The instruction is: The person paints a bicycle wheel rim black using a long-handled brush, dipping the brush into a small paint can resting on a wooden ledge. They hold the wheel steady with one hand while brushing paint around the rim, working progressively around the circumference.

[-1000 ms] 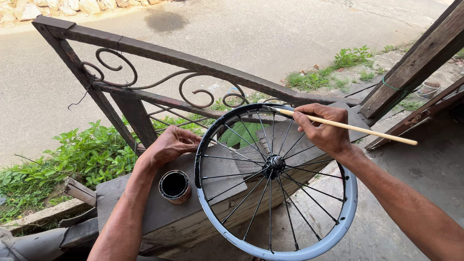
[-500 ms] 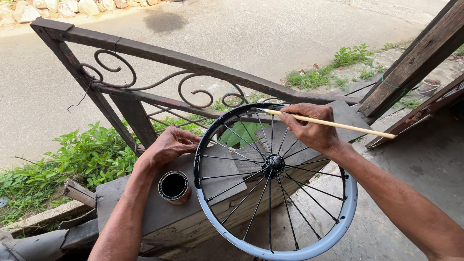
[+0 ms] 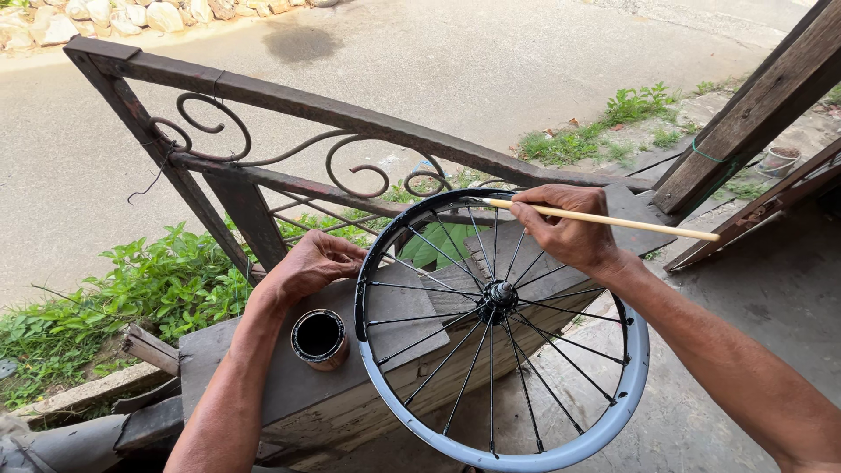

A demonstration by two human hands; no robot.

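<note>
On weathered wood, spoked wheel [image 3: 501,333], round tin [image 3: 319,338]

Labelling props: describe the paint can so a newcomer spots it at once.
Find the grey wooden bench below the rusty scrolled railing. The can stands on it, just left of the wheel, below the left hand. It is the only small round open tin, black inside, with a paint-smeared rim.

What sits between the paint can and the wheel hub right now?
In the head view, the wheel's black-painted rim and its spokes cross between the paint can and the hub, over the grey wooden bench top.
</note>
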